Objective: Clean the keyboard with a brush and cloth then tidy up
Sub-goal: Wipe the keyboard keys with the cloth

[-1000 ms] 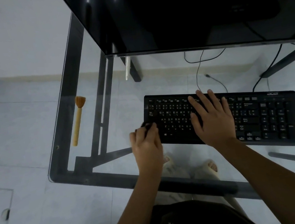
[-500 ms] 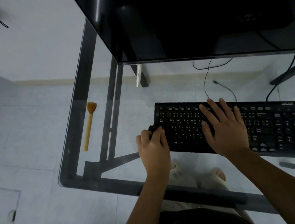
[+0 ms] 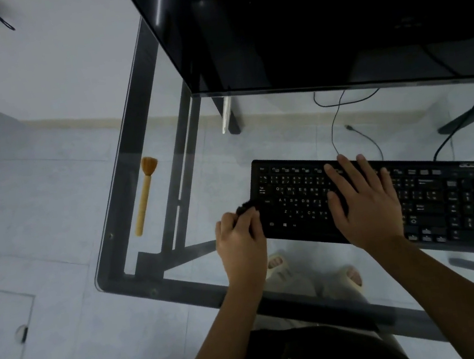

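A black keyboard (image 3: 433,200) lies on the glass desk (image 3: 181,266). My left hand (image 3: 241,242) is at the keyboard's left end, fingers closed around a small dark cloth (image 3: 244,207) that pokes out above the knuckles and touches the keyboard's left edge. My right hand (image 3: 364,204) rests flat on the middle keys, fingers spread, holding nothing. A wooden brush (image 3: 145,193) with orange bristles lies by itself near the desk's left edge, bristles pointing away from me.
A large black monitor (image 3: 313,16) overhangs the back of the desk. Cables (image 3: 340,122) run behind the keyboard. Through the glass I see the dark metal frame (image 3: 178,163), tiled floor and my feet in sandals (image 3: 281,267).
The view has shifted, so everything sits lower and further right in the frame. My left hand with the cloth stays at the keyboard's left end; my right hand stays flat on the keys.
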